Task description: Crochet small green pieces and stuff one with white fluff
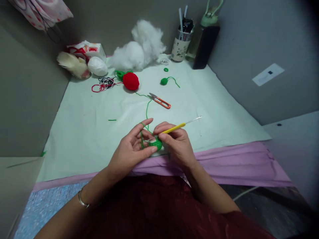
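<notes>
Between thumb and fingers, my left hand (132, 144) grips a small green crochet piece (156, 143). Green yarn (147, 113) loops round its raised index finger and runs back across the cloth. My right hand (178, 142) is closed round a crochet hook (174, 128) with a yellow handle. One thin metal end of the hook reaches left to the green piece; the other points up and right. Whether the tip sits inside a stitch is too small to tell. Thread snips (160, 100) with orange handles lie just beyond my hands.
Farther back are a red yarn ball (131, 81), tangled thread (106, 83), white stuffing (139, 46) and a white ball (97, 66). A small green crocheted ball (163, 81) with a tail lies right of centre. A pen cup (180, 48) and dark phone (205, 48) stand at the back right.
</notes>
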A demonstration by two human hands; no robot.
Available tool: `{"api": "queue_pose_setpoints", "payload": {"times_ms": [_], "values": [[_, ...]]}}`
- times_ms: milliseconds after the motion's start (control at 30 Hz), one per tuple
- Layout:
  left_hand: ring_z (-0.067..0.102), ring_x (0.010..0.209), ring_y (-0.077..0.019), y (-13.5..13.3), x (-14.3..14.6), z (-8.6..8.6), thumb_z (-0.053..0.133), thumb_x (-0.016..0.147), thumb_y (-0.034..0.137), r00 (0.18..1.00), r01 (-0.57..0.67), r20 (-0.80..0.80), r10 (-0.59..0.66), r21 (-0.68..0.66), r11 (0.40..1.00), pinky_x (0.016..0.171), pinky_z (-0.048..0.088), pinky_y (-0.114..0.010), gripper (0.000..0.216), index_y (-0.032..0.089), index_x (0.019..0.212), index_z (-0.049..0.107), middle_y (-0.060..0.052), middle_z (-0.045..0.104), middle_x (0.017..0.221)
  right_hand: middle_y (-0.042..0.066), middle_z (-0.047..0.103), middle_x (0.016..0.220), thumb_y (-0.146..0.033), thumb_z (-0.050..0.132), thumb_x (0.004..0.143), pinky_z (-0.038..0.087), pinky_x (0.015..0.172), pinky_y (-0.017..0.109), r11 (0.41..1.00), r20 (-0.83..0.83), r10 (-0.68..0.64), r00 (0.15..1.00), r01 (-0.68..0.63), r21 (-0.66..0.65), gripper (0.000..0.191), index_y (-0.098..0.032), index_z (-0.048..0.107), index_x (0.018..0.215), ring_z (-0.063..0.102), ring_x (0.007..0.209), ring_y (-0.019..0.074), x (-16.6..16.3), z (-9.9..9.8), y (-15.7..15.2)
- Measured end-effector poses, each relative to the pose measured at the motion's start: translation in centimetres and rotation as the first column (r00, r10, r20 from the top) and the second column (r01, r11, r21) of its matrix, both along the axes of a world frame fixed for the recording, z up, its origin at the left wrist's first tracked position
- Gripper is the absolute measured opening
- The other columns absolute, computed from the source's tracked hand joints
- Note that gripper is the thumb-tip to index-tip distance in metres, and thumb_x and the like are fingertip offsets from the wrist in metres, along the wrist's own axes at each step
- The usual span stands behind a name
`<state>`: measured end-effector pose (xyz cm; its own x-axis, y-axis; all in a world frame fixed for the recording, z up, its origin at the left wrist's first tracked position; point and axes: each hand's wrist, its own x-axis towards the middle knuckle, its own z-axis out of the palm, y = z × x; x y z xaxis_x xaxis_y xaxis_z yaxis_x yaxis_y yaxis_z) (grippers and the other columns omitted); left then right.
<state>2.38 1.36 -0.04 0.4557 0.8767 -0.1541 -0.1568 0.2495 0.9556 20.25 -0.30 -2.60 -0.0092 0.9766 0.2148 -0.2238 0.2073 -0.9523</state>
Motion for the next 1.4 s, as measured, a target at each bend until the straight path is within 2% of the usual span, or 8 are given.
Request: {"api": "queue_pose_setpoints", "payload": {"times_ms": [233,333,533,667,833,1067,1233,1400], "values": [[0.062,0.093,-0.0143,0.6,0.0,0.1,0.09,0.069,0.019,0.998,-0.005,-0.063,0.009,0.063,0.998,0.092,0.053,-0.029,0.087,0.027,0.148,0.053,0.001,0.055,0.094,0.002,0.079,0.096,-0.027,0.076,0.091,0.056,0.096,0.04,0.996,0.086,-0.013,0.996,0.006,0.086,0.01,-0.031,0.083,0.096,0.07,0.101,0.0196,0.0,0.8,-0.3],[0.06,0.091,-0.0131,0.6,0.3,0.0,0.091,0.067,0.019,0.998,-0.022,-0.062,0.028,0.087,0.996,0.092,0.053,-0.028,0.092,0.029,0.149,0.051,0.002,0.052,0.093,0.002,0.08,0.098,-0.027,0.076,0.091,0.056,0.096,0.039,0.999,0.058,0.012,0.998,-0.014,0.043,0.01,-0.031,0.083,0.096,0.07,0.102,0.019,-0.1,0.7,-0.2],[0.063,0.101,-0.0169,0.8,0.2,-0.3,0.087,0.075,0.023,0.996,0.033,-0.089,-0.028,0.056,0.998,0.097,0.054,-0.032,0.08,0.029,0.147,0.053,-0.001,0.058,0.104,0.001,0.078,0.088,-0.036,0.082,0.086,0.059,0.085,0.034,0.995,-0.083,-0.006,0.997,-0.002,-0.096,0.011,-0.028,0.082,0.093,0.071,0.084,0.0164,-0.5,0.0,-0.2],[0.065,0.096,-0.0173,0.7,-0.3,-0.8,0.071,0.092,0.033,0.995,0.103,0.013,-0.103,-0.055,0.993,0.091,0.056,-0.034,0.059,0.028,0.148,0.054,-0.006,0.063,0.117,0.001,0.076,0.081,-0.041,0.084,0.081,0.057,0.06,0.026,0.978,-0.233,0.012,0.972,-0.06,-0.2,0.019,-0.026,0.08,0.092,0.065,0.064,0.013,-1.0,-0.4,-0.2],[0.066,0.096,-0.0185,-0.3,0.5,-1.8,0.062,0.098,0.037,0.995,0.001,0.102,0.011,-0.112,0.994,0.081,0.057,-0.031,0.054,0.027,0.15,0.052,-0.008,0.062,0.123,0.0,0.072,0.076,-0.042,0.086,0.077,0.049,0.047,0.021,0.963,-0.308,-0.035,0.951,-0.05,-0.263,0.022,-0.024,0.078,0.089,0.057,0.057,0.011,-1.9,-0.5,-0.1],[0.064,0.111,-0.0184,-0.7,1.1,-2.2,0.076,0.09,0.03,0.99,-0.094,0.104,0.1,-0.065,0.993,0.103,0.051,-0.032,0.062,0.027,0.147,0.052,-0.005,0.065,0.116,-0.002,0.068,0.071,-0.042,0.089,0.072,0.037,0.049,0.02,0.945,-0.27,-0.155,0.95,0.063,-0.32,0.027,-0.022,0.077,0.086,0.045,0.055,0.0079,-2.3,-0.2,0.0],[0.063,0.114,-0.0184,-0.2,1.4,-1.9,0.081,0.085,0.025,0.977,-0.205,0.071,0.202,0.037,0.978,0.104,0.051,-0.031,0.065,0.027,0.144,0.053,-0.003,0.065,0.111,-0.007,0.051,0.054,-0.041,0.088,0.073,0.024,0.043,0.02,0.937,-0.302,-0.122,0.945,0.009,-0.349,0.026,-0.021,0.076,0.086,0.032,0.048,0.0061,-2.2,0.9,0.2],[0.062,0.124,-0.0215,-0.3,1.6,-2.1,0.068,0.096,0.034,0.983,-0.183,0.037,0.181,0.059,0.981,0.11,0.049,-0.035,0.046,0.026,0.141,0.056,-0.006,0.069,0.124,-0.005,0.061,0.062,-0.043,0.083,0.079,0.033,0.043,0.019,0.938,-0.402,-0.095,0.911,-0.054,-0.343,0.026,-0.023,0.073,0.093,0.04,0.048,0.0059,-2.6,1.5,0.3]]}}
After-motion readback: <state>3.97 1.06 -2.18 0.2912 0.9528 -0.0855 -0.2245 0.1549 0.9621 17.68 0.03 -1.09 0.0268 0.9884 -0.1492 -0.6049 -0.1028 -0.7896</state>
